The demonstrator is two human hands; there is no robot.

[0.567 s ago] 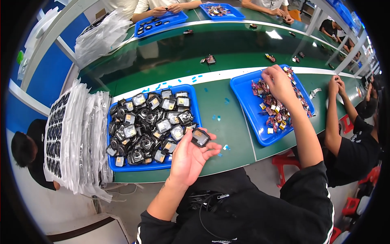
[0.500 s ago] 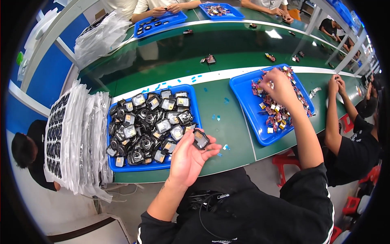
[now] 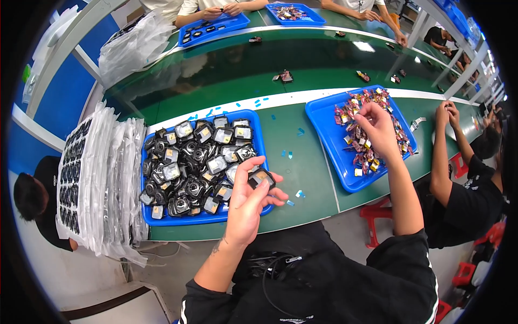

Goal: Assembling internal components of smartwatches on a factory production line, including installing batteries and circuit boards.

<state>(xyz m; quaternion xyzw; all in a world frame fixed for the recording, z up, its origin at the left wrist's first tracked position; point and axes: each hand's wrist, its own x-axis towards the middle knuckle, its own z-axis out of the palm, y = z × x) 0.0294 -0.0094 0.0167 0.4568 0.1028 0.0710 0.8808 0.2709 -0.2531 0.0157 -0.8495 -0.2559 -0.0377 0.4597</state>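
Observation:
My left hand (image 3: pixel 247 211) holds a small black square casing (image 3: pixel 261 180) with a pale inner panel, thumb laid across it. The hand is beside the right rim of a blue tray (image 3: pixel 263 141), which is heaped with similar black watch-like casings (image 3: pixel 192 187). Over another blue tray (image 3: pixel 333 157) at the right, my right hand (image 3: pixel 379 129) has its thumb and fingertips drawn together. Whatever may be between those fingertips is too small to make out. Below it lies a pile of small reddish-brown circuit parts (image 3: pixel 372 156) with yellow and white bits.
Stacked plastic-wrapped sheets (image 3: pixel 100 183) stand left of the casings. Small blue film pieces (image 3: pixel 300 194) are scattered on the green table (image 3: pixel 302 173). Beyond a white strip, a green conveyor (image 3: pixel 216 75) carries several parts. Co-workers sit opposite and at right; a red stool (image 3: pixel 373 221) stands below.
My left hand has turned, bringing the thumb over the casing. The right hand has lowered a little and come nearer. Parts on the conveyor have shifted right; a co-worker's hand at the back has reached out.

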